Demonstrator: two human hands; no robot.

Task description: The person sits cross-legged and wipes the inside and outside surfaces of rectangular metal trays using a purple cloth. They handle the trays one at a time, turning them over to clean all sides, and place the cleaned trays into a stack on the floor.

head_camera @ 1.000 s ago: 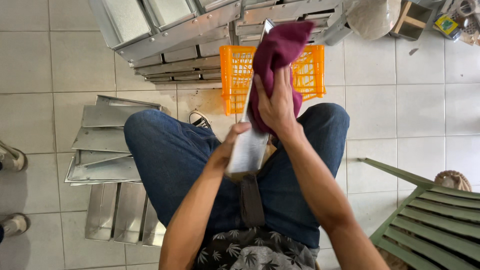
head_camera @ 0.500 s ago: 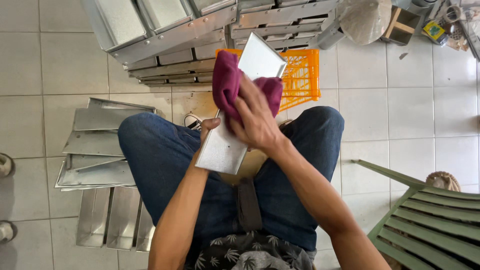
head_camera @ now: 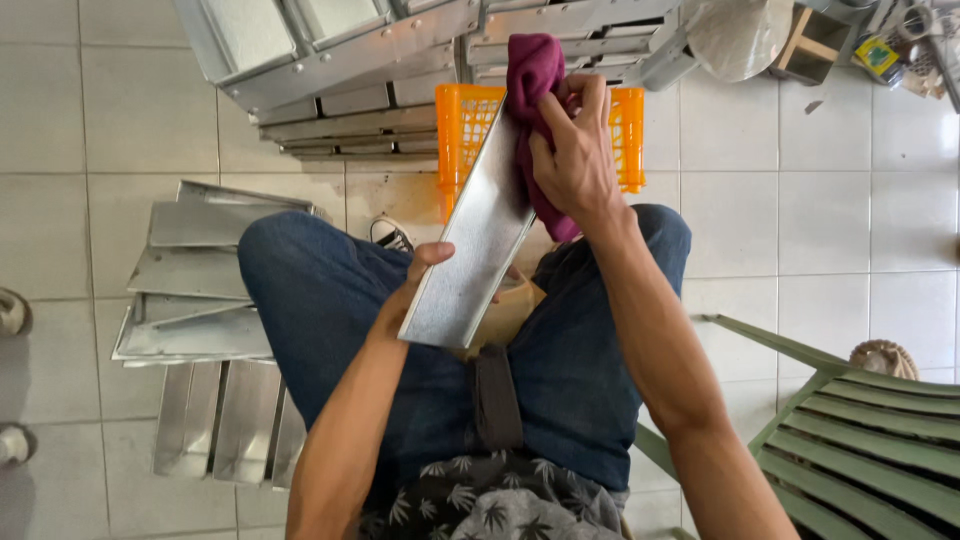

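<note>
I sit with a long flat metal tray (head_camera: 475,245) tilted up over my lap. My left hand (head_camera: 425,270) grips its near lower end, thumb on the top face. My right hand (head_camera: 572,160) presses a maroon cloth (head_camera: 533,75) against the tray's far right edge. The cloth bunches above my fingers and hangs down behind the palm. My knees in blue jeans (head_camera: 320,290) spread to either side below the tray.
An orange plastic crate (head_camera: 462,125) stands on the tiled floor beyond my knees. Stacked metal trays (head_camera: 190,290) lie at the left, more metal frames (head_camera: 340,60) at the top. A green slatted chair (head_camera: 860,420) is at the lower right. Someone's shoes (head_camera: 12,312) show at the left edge.
The tray has turned from a broad face toward me to a narrower slanted one. My right hand with the cloth slid up toward its far end.
</note>
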